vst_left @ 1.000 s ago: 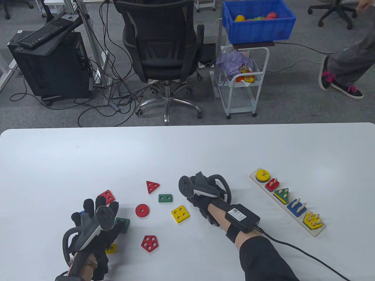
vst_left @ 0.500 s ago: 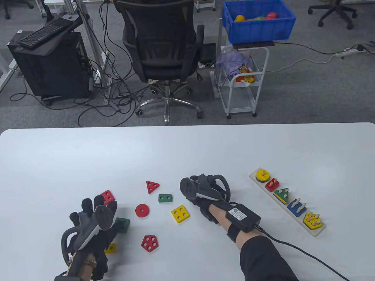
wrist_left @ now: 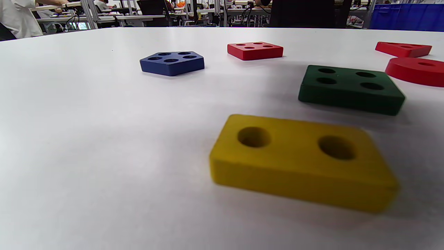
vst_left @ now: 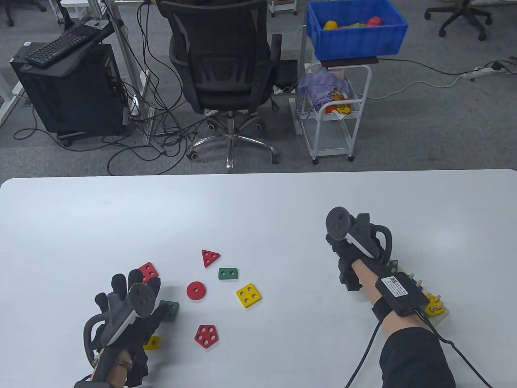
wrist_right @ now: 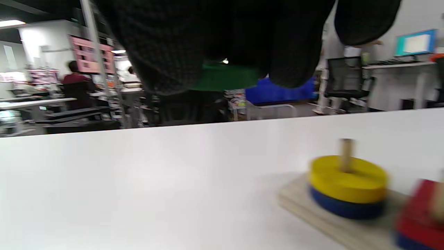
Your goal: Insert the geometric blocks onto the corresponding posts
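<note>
While the left hand [vst_left: 129,311] rests low on the white table [vst_left: 258,210] near its front left edge, its gloved fingers lie spread and fairly straight, holding nothing. Around it lie several loose blocks: a red square block [vst_left: 148,271] just beyond the fingertips, a dark green square block [vst_left: 170,310] beside the hand, a yellow two-hole block [vst_left: 154,343] partly under the wrist, and a blue pentagon block [wrist_left: 172,63] that shows clearly only from the left wrist view.

Toward the table's middle lie a red triangle [vst_left: 209,257], a green two-hole rectangle [vst_left: 228,274], a red disc [vst_left: 196,290], a yellow square with four holes [vst_left: 248,295] and a red pentagon [vst_left: 207,335], all flat and apart from one another.

At the right, the right hand [vst_left: 351,250] hovers over the far end of the wooden peg board [vst_left: 438,319], hiding most of it. From the right wrist view, its curled fingers [wrist_right: 166,45] hold a green piece [wrist_right: 222,76]; the piece's shape cannot be told. Below them, on the board's end post, sit a yellow disc [wrist_right: 348,178] over a blue disc [wrist_right: 343,207], with a red block [wrist_right: 419,215] on the next posts. A yellow pentagon [vst_left: 433,304] sits on the posts at the board's near end.
</note>
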Tool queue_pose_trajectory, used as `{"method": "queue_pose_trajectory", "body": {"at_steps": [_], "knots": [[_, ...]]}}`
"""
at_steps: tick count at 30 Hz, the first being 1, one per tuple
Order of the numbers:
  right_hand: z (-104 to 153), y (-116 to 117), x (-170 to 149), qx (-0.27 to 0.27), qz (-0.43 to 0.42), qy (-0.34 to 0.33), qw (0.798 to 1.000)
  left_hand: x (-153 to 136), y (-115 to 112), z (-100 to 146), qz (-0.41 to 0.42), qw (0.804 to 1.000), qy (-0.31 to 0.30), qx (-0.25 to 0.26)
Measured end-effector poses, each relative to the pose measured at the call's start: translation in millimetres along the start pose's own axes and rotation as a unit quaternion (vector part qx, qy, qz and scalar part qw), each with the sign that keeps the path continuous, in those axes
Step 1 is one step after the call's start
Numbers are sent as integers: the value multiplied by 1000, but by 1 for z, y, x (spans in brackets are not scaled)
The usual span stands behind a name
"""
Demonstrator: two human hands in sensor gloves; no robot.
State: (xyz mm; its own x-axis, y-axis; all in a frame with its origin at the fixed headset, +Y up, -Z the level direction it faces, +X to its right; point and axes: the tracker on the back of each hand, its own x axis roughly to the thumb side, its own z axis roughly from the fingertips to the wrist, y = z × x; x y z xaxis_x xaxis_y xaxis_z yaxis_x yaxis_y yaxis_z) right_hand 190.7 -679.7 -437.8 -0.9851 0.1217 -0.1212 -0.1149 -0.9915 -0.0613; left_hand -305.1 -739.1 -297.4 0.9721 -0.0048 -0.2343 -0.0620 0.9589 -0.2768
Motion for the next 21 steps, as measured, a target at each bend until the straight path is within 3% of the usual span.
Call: {"method": "queue_pose_trajectory", "body": {"at_steps": [6, 21], "knots": [[-11, 7, -32, 22, 14, 73, 997, 0, 0, 0, 1, 1000, 1, 1], [-18, 32, -47, 51, 28, 108, 992, 0, 0, 1, -3, 1000, 2, -3]]}}
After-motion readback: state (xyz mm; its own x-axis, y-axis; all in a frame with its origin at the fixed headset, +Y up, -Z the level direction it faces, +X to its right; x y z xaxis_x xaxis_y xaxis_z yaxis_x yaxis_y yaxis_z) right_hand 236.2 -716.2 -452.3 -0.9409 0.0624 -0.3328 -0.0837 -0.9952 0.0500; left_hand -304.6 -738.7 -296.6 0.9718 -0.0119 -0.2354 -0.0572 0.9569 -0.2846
